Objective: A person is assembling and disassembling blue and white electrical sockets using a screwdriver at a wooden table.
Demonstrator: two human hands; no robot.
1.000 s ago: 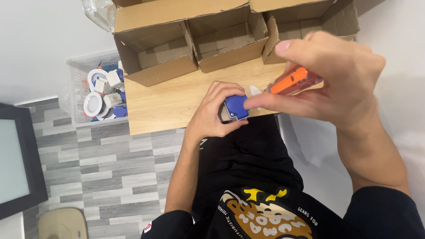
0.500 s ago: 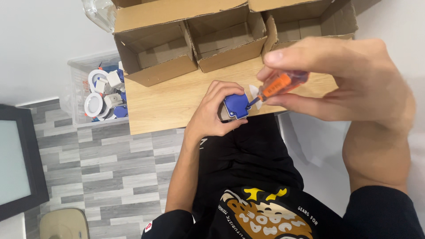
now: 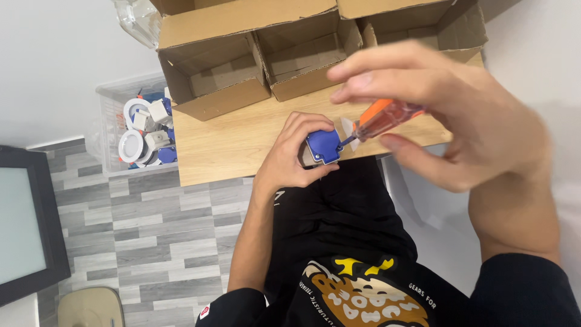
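Whereas a second ago the screwdriver (image 3: pixel 387 117) lay flat and clear of the part, I now see its orange handle tilted and its tip set against the face of the blue part (image 3: pixel 324 145). My right hand (image 3: pixel 448 121) pinches the handle between thumb and fingertips; my left hand (image 3: pixel 296 154) curls its fingers around the blue part, holding it just over the near edge of the wooden table (image 3: pixel 236 142). Tool and part have thus come into contact. Behind stand open cardboard boxes (image 3: pixel 242 60); a clear bin (image 3: pixel 142 130) of white and blue parts sits on the floor to the left. Nothing lies between tip and part.
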